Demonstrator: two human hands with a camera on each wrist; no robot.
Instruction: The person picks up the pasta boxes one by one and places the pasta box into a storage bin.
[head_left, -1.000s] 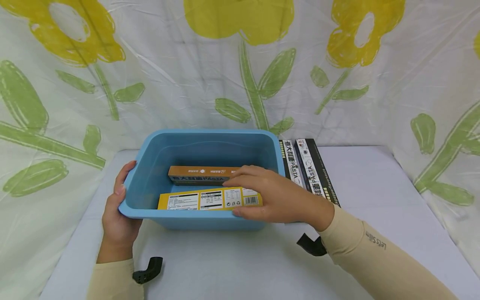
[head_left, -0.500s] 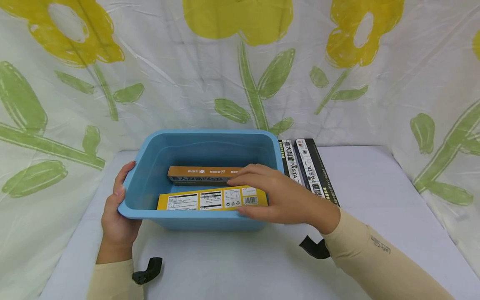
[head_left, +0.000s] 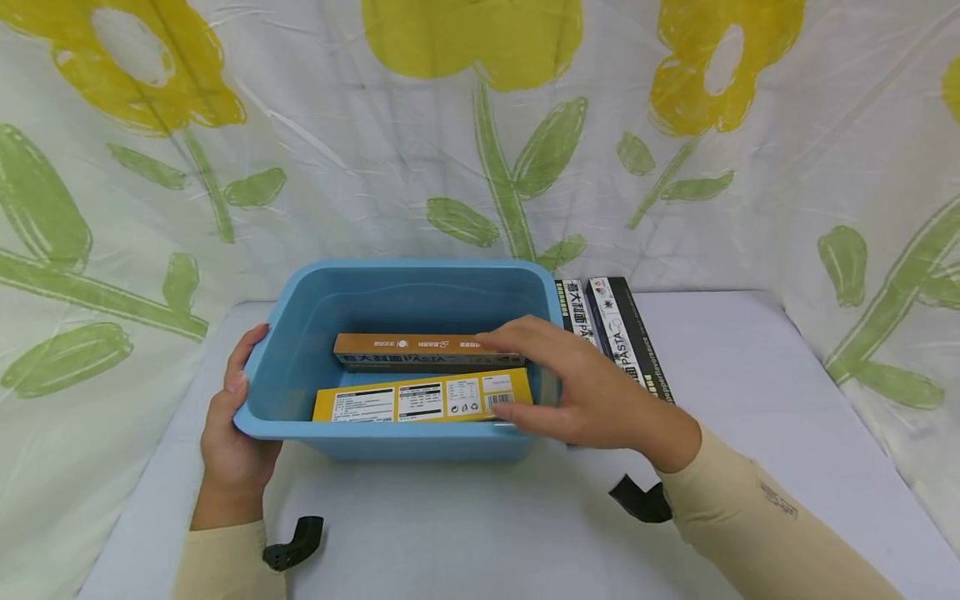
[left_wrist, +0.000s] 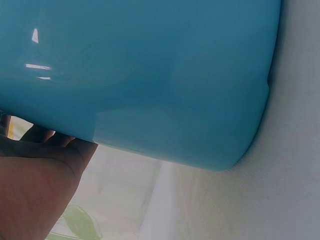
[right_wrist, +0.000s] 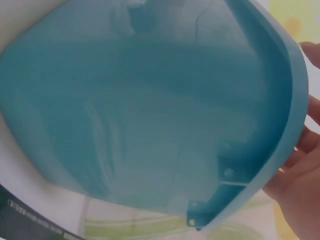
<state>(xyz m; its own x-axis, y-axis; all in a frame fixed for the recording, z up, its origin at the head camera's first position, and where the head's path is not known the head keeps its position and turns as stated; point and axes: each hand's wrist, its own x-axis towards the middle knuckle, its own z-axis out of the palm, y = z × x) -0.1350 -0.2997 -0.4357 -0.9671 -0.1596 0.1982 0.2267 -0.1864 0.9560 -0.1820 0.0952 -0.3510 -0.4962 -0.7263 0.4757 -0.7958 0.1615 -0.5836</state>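
A light-blue plastic bin (head_left: 420, 430) stands in the middle of the head view. My left hand (head_left: 236, 433) grips its left rim, with the thumb on the near side. Inside lie two long pasta boxes, an orange-topped one (head_left: 397, 348) at the back and a yellow one (head_left: 408, 400) along the front wall. Over the bin's right front corner is my right hand (head_left: 592, 396), fingers extended and spread, holding nothing. Its index finger overlaps the orange box's right end and the thumb the yellow one's. In the right wrist view the hand (right_wrist: 302, 185) is beside the bin's rim (right_wrist: 295, 115).
Right of the bin, two black-and-white pasta boxes lie side by side on the white-covered table (head_left: 750, 400), the outer one (head_left: 630, 333) fuller in view and the inner one (head_left: 577, 308) partly behind the bin. A flower-print curtain (head_left: 337, 167) hangs behind.
My right hand has shifted right, uncovering more of both boxes in the bin, and its fingers have drawn back. The left hand keeps its place on the rim.
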